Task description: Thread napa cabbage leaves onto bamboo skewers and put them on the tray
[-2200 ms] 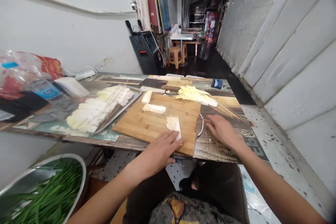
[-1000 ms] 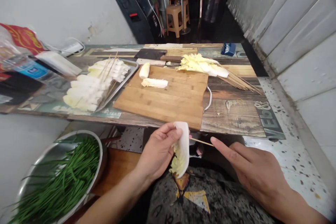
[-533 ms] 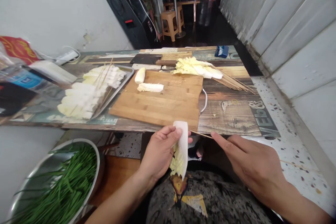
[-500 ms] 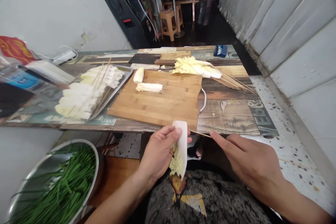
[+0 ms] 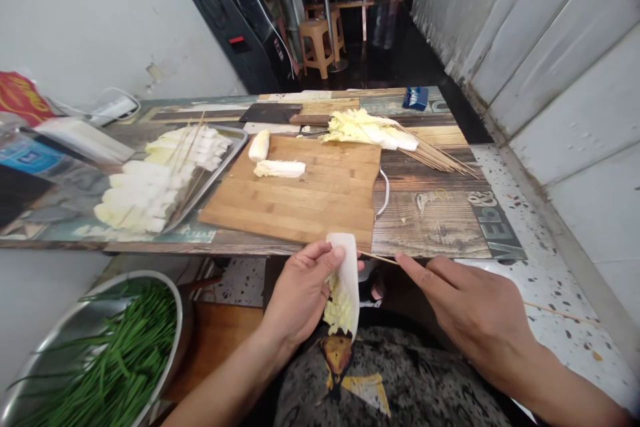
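Across the wood-patterned counter [image 5: 440, 230] lies a cutting board [image 5: 295, 207] with two pale cabbage pieces [image 5: 280, 169], and beside it a metal tray [image 5: 241, 140] under many whitish leaves [image 5: 145, 190]. Left hand [image 5: 301, 290] pinches one cabbage leaf [image 5: 348, 280] near the counter's front edge. Right hand [image 5: 473, 317] is closed around a thin skewer [image 5: 379, 257] — index finger stretched along it — whose front end meets the leaf's side; if it enters, I cannot tell.

Pale walls [image 5: 95, 13], speckled floor [image 5: 560, 290], tan stools [image 5: 315, 30]
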Demonstrator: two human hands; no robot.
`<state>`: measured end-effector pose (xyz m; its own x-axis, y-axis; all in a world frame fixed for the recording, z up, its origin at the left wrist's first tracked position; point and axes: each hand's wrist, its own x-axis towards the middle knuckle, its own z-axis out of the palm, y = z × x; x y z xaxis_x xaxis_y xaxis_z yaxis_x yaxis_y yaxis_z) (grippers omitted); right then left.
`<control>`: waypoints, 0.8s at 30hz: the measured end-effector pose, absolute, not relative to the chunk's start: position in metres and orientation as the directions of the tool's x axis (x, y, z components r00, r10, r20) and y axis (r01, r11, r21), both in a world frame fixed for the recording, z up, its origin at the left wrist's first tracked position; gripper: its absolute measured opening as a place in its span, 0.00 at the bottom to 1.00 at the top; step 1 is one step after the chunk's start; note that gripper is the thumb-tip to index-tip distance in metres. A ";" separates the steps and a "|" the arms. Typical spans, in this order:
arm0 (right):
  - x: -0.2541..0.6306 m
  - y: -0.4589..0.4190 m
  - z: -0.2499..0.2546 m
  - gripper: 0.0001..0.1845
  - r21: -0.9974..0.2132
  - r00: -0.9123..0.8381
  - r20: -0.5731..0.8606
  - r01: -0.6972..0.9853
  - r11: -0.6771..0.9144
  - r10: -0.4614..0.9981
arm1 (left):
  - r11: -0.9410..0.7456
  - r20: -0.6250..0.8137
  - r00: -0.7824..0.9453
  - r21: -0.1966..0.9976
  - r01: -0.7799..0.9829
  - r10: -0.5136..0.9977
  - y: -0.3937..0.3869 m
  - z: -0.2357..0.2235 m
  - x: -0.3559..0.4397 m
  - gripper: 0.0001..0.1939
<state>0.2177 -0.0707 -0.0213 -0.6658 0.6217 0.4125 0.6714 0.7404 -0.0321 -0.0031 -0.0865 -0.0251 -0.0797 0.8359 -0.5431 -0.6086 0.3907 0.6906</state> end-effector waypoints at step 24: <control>0.223 -0.084 -0.027 0.22 -0.051 -0.672 0.375 0.673 0.738 0.639 | 0.468 -0.543 -0.003 0.726 -0.503 0.839 -0.089 -0.025 0.003 0.13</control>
<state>0.2227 -0.0842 -0.0268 -0.6718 0.6386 0.3752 0.6731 0.7378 -0.0506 0.0026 -0.0891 -0.0252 -0.0026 0.8395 -0.5434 -0.5035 0.4684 0.7261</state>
